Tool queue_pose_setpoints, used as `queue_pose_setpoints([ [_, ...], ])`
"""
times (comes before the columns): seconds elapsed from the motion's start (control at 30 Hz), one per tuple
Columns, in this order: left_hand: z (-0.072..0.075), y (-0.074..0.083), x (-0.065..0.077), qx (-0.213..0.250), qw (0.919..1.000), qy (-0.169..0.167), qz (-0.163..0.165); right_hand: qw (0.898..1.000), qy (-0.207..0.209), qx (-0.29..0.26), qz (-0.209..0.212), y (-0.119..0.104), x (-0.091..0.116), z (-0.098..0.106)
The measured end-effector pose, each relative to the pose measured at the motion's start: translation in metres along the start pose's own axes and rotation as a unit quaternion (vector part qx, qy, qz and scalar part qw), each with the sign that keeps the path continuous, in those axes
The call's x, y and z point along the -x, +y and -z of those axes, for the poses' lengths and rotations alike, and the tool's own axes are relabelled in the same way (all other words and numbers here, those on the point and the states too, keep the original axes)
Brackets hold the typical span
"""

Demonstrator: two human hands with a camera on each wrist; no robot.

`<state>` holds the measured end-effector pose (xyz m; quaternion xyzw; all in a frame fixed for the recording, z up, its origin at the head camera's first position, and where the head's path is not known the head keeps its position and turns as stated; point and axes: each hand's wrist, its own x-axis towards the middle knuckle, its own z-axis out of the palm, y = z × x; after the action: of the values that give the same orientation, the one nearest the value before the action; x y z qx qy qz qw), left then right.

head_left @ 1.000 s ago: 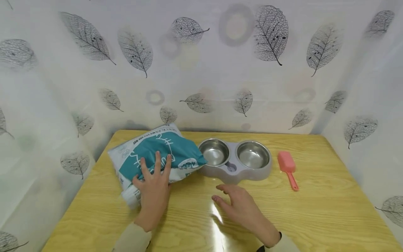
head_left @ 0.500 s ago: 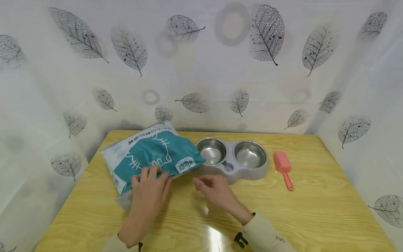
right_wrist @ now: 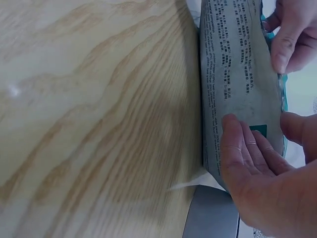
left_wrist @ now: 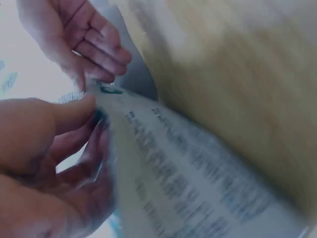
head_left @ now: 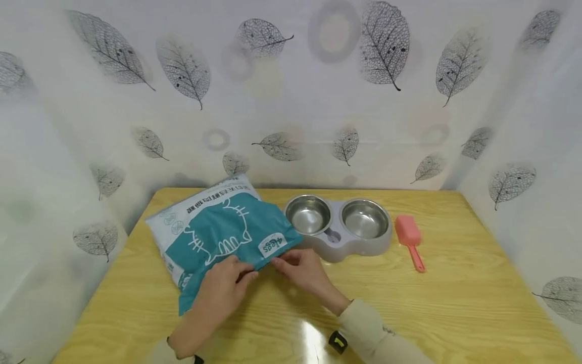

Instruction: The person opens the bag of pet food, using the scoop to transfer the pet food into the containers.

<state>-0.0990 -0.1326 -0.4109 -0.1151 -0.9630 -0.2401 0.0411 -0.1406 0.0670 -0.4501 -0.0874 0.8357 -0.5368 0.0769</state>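
Note:
A teal and white pet food bag (head_left: pixel 268 217) with a cat outline and a "4legs" label lies on its side at the left of the table. At the middle of its near edge, my left hand (head_left: pixel 220 288) pinches the bag's seam between thumb and fingers. My right hand (head_left: pixel 306 273) is at the near right corner of the same edge, thumb on one side and fingers against the printed back panel (right_wrist: pixel 237 74) in the right wrist view. The two hands are a short gap apart along the seam.
A grey double bowl stand (head_left: pixel 334 250) with two steel bowls (head_left: pixel 309 217) stands right behind my right hand, close against the bag's corner. Further right, a pink scoop (head_left: pixel 409 232) lies on the wooden table (head_left: pixel 454 313). A leaf-print curtain (head_left: pixel 295 101) hangs behind.
My left hand has shifted from lying spread on the bag to its near edge, and that edge's flap now hangs forward. The right hand has moved left from over the table to the bag's corner.

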Motion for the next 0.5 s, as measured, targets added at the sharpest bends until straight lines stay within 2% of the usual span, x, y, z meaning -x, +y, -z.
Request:
queue_pose_setpoints([
  [0.07,0.009,-0.002,-0.003,-0.004,0.9992,-0.033,-0.021,1.0,-0.005,0.004,0.006,0.002,-0.001,-0.002],
  [0.13,0.016,-0.006,-0.008,-0.012,0.9959,-0.064,-0.062,1.0,-0.011,0.003,0.008,0.004,0.0,-0.004],
  [0.27,0.023,-0.013,-0.025,0.0,0.9816,-0.127,-0.142,1.0,-0.011,-0.006,0.0,0.003,0.0,-0.003],
  [0.37,0.027,-0.019,-0.039,0.034,0.9723,-0.168,-0.159,0.999,-0.014,-0.029,-0.022,0.0,-0.002,-0.003],
  [0.43,0.029,-0.02,-0.046,0.049,0.9669,-0.188,-0.166,0.995,-0.025,-0.075,-0.052,-0.001,-0.004,-0.004],
  [0.5,0.03,-0.019,-0.051,0.037,0.9634,-0.197,-0.178,0.987,-0.043,-0.128,-0.081,-0.003,-0.005,-0.006],
])
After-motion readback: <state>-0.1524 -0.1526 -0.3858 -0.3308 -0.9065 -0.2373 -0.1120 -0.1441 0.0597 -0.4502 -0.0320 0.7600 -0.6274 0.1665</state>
